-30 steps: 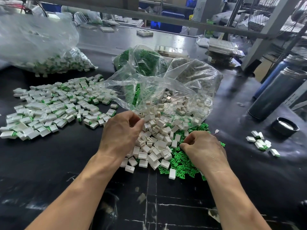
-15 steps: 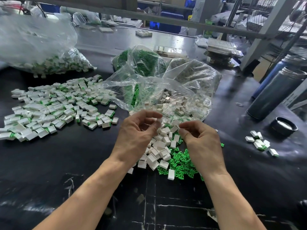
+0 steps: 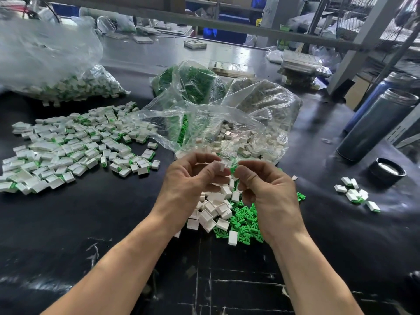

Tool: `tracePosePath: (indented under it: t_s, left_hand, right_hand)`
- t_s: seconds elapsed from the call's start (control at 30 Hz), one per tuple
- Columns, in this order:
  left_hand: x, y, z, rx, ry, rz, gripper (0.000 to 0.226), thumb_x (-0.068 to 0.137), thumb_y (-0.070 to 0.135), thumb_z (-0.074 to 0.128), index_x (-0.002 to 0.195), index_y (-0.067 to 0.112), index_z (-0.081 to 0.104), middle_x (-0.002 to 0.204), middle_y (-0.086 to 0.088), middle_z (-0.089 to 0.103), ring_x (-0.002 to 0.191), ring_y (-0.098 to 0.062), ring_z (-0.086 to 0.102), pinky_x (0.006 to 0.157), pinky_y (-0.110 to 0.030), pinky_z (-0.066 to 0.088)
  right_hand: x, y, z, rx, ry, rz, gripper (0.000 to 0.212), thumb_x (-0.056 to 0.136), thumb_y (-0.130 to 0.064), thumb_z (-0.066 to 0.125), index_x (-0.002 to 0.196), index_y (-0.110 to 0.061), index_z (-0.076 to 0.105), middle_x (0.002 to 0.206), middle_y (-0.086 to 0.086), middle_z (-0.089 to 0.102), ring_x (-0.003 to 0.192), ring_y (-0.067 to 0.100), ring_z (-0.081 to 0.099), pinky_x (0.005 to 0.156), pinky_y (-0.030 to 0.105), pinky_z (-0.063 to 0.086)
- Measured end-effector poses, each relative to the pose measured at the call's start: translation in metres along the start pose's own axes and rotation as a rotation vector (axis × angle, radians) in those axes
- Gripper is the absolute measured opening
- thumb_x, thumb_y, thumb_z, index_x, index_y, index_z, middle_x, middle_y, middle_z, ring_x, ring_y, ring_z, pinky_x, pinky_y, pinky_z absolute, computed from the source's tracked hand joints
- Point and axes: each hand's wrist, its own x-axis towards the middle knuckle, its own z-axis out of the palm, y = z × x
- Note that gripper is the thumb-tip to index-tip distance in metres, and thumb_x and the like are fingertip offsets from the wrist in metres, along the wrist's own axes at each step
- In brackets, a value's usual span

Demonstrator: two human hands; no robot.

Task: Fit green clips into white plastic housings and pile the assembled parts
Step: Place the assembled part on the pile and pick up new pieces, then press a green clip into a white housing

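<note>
Centrally in the frame, both hands are raised above the black desk [image 3: 91,223]. Left hand [image 3: 191,180] has its grip pinching a white housing [image 3: 220,165] between thumb and fingertips; right hand [image 3: 270,189] has its grip pinching a green clip [image 3: 233,169], touching the housing's edge. Below them lie loose white housings [image 3: 213,210] beside a heap of green clips [image 3: 245,221]. Assembled parts [image 3: 75,146] spread across the left of the frame. Clear plastic bags [image 3: 227,114] sit just above the hands.
</note>
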Motion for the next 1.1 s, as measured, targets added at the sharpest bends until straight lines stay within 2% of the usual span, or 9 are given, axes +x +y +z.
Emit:
tracePosePath:
  t_s: [0.13,0.23,0.37,0.5,0.73,0.93,1.0,1.1]
  left_hand:
    - [0.0015,-0.0051,0.0028,-0.056,-0.011,-0.04,0.02,0.089,0.02,0.073,0.106,0.01,0.071,0.095,-0.009,0.078,0.09,-0.026,0.076,0.068,-0.024,0.058]
    - [0.0022,-0.007,0.0027,-0.058,-0.026,-0.036,0.025,0.082,0.028,0.075,0.103,0.013,0.073,0.087,-0.003,0.075,0.08,-0.018,0.07,0.064,-0.025,0.055]
    - [0.0019,-0.0084,0.005,-0.124,-0.023,-0.052,0.027,0.077,0.028,0.077,0.099,0.013,0.074,0.082,-0.004,0.069,0.069,-0.013,0.056,0.06,-0.027,0.047]
    - [0.0015,-0.0089,0.0049,-0.122,-0.033,-0.055,0.029,0.076,0.027,0.079,0.1,0.012,0.074,0.086,-0.007,0.071,0.07,-0.014,0.06,0.061,-0.026,0.049]
    - [0.0,-0.0078,0.0034,0.028,0.008,0.001,0.028,0.076,0.026,0.081,0.098,0.011,0.074,0.079,0.0,0.072,0.068,-0.011,0.064,0.061,-0.024,0.053]
    - [-0.0021,-0.0045,0.0042,0.076,0.015,0.001,0.032,0.073,0.031,0.081,0.098,0.013,0.074,0.078,0.001,0.073,0.071,-0.013,0.064,0.061,-0.022,0.053]
    - [-0.0016,-0.0043,0.0039,0.082,0.018,-0.008,0.029,0.076,0.028,0.081,0.098,0.011,0.073,0.078,-0.001,0.073,0.071,-0.013,0.064,0.061,-0.023,0.053]
    - [0.0,-0.0036,0.0031,0.105,0.027,-0.01,0.016,0.083,0.015,0.08,0.097,0.01,0.074,0.081,-0.007,0.074,0.07,-0.013,0.063,0.061,-0.024,0.052]
  right_hand:
    - [-0.0015,0.0014,0.0022,0.025,-0.011,0.015,0.009,0.087,-0.008,0.079,0.085,-0.017,0.078,0.065,0.003,0.066,0.053,0.011,0.056,0.046,0.021,0.044]
    - [-0.0021,0.0017,0.0029,0.024,-0.019,0.016,0.009,0.086,-0.011,0.08,0.083,-0.02,0.08,0.066,0.004,0.067,0.053,0.012,0.055,0.047,0.022,0.045]
    - [-0.0042,0.0016,0.0034,0.043,-0.009,0.015,0.005,0.087,-0.011,0.079,0.087,-0.015,0.077,0.066,0.003,0.067,0.053,0.012,0.055,0.047,0.022,0.045]
    - [-0.0059,0.0013,0.0044,0.034,0.016,-0.015,0.004,0.09,-0.009,0.077,0.093,-0.008,0.074,0.068,0.001,0.068,0.055,0.009,0.057,0.048,0.021,0.046]
    - [-0.0072,0.0037,0.0055,-0.11,0.023,-0.081,0.007,0.091,-0.016,0.078,0.093,-0.012,0.074,0.071,-0.002,0.07,0.055,0.009,0.059,0.05,0.019,0.047]
    - [-0.0052,0.0033,0.0034,-0.07,-0.006,-0.047,0.009,0.092,-0.011,0.077,0.1,-0.013,0.075,0.074,0.0,0.071,0.06,0.01,0.061,0.054,0.021,0.051]
    - [-0.0055,0.0033,0.0026,-0.126,-0.026,-0.065,0.003,0.093,-0.012,0.075,0.096,-0.014,0.076,0.071,-0.003,0.071,0.058,0.011,0.061,0.054,0.02,0.05]
    - [-0.007,0.0035,0.0028,-0.205,-0.033,-0.107,0.006,0.095,-0.014,0.074,0.091,-0.018,0.076,0.068,-0.007,0.071,0.055,0.006,0.061,0.053,0.016,0.048]
